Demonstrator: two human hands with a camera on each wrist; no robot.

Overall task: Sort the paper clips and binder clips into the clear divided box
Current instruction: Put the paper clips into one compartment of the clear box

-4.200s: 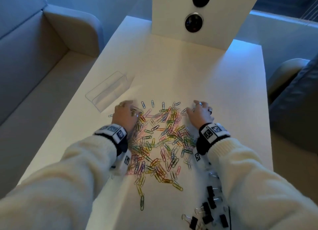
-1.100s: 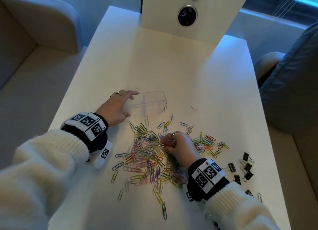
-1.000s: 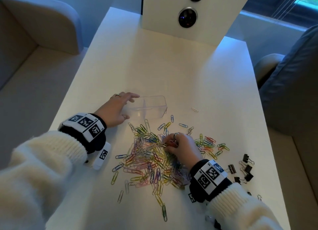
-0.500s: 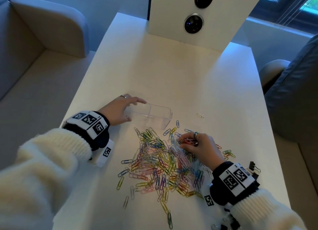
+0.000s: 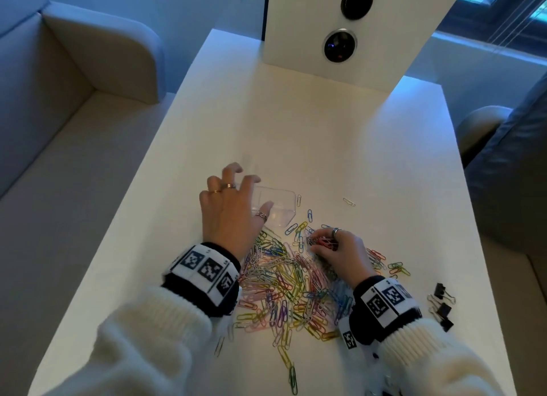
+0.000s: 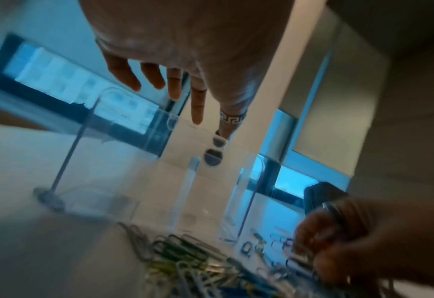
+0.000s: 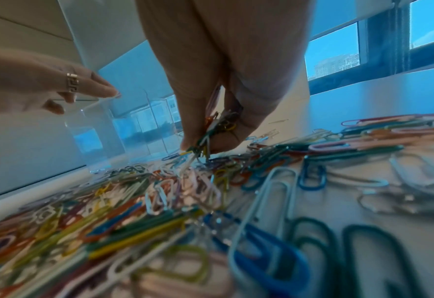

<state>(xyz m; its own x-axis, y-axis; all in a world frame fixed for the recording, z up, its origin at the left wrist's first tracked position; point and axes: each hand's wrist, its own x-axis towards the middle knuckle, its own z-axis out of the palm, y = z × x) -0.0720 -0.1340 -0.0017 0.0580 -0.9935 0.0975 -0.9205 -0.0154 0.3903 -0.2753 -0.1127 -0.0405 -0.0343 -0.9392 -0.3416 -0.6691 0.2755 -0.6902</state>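
A clear divided box (image 5: 276, 207) stands just beyond a big pile of coloured paper clips (image 5: 284, 283). My left hand (image 5: 251, 191) hovers over the box's left half with its fingers spread and straight, holding nothing. In the right wrist view its thumb (image 7: 101, 88) is close to the box rim (image 7: 93, 100); I cannot tell whether they touch. My right hand (image 5: 318, 243) pinches a bunch of paper clips (image 7: 210, 131) at the pile's far right edge, near the box (image 6: 134, 161). Black binder clips (image 5: 441, 304) lie at the right.
A single paper clip (image 5: 348, 201) lies apart, right of the box. A white upright panel (image 5: 349, 22) with two round lenses stands at the table's far end. Sofa arms flank the white table (image 5: 296, 123) on both sides.
My left hand has lifted off the box's left end and now spreads above it. My right hand went from the pile's middle to its far right edge, holding a bunch of clips.
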